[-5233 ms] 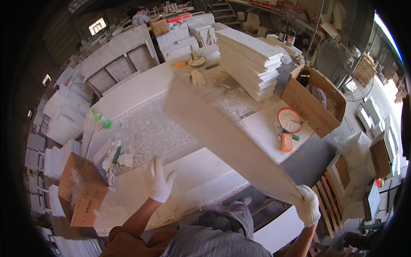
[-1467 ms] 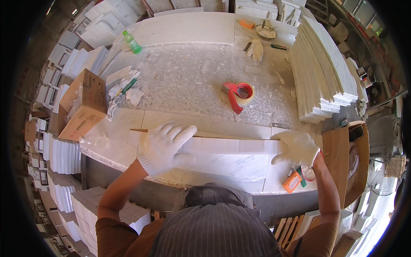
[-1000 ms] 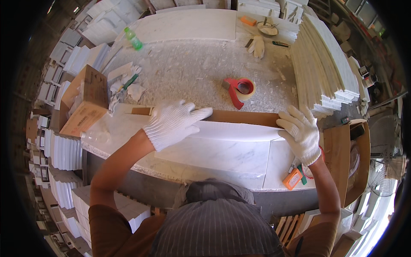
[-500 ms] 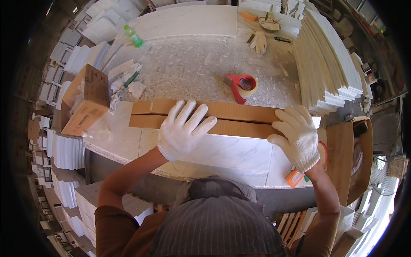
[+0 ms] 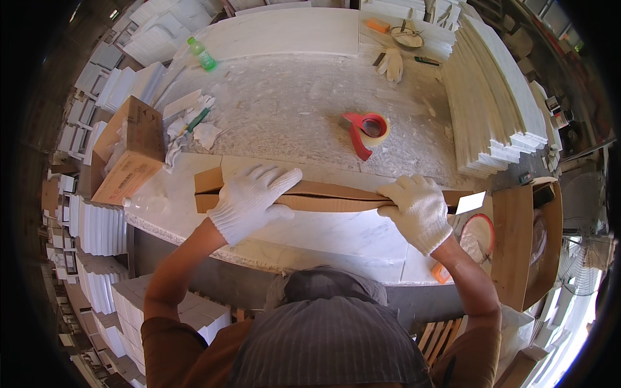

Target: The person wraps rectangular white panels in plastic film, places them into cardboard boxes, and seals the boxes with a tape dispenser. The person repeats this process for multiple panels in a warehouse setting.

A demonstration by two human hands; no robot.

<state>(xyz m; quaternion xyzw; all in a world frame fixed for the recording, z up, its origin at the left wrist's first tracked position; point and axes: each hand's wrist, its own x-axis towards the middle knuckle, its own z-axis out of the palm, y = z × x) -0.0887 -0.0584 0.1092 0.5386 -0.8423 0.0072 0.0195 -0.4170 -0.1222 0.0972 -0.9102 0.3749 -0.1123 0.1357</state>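
Cardboard box (image 5: pixel 336 203) is gripped by left hand (image 5: pixel 253 199) and right hand (image 5: pixel 417 212), both half-closed.

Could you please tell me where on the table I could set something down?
There is room on the dusty middle of the table, between the green bottle and the red tape dispenser, and on the white slab behind it. It is crowded at the left, with rags and a box, and in front, where the left hand and right hand hold the cardboard.
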